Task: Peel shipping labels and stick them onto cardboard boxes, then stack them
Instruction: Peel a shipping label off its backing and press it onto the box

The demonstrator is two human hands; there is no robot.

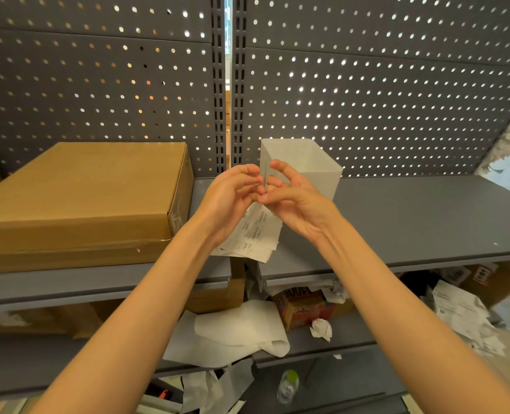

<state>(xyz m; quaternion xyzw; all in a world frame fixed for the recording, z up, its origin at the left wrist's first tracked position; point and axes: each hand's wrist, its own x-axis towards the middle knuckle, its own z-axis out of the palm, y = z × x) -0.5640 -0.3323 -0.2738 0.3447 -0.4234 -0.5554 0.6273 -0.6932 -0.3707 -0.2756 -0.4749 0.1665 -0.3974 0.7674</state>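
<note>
The shipping label sheet [252, 234] hangs in the air above the near edge of the grey shelf [427, 216], held at its top corner, its printed face turned toward the person; the lower part of the sheet droops down and slightly left, past the shelf lip. The left hand [229, 198] and the right hand [292, 198] meet at that top corner, fingers curled; both pinch the paper edge between thumb and fingertips, the fingertips of the two hands touching or nearly so; whether a layer is separating cannot be told. Directly behind the hands stands a translucent white bin [307, 162], upright on the shelf, against the perforated back panel [367, 85]. To the left, on the same shelf level, lies a flat cardboard box [80, 198], closed, with clear tape along its near seam; its right side is just beside the left forearm. On the lower shelf, near, lie loose backing paper [232, 333], a small orange carton [304, 309], a crumpled paper scrap [321, 329] and, at far right, crumpled printed sheets [463, 315]; at the bottom, a clear bottle with a green cap [288, 386] lies further down.
</note>
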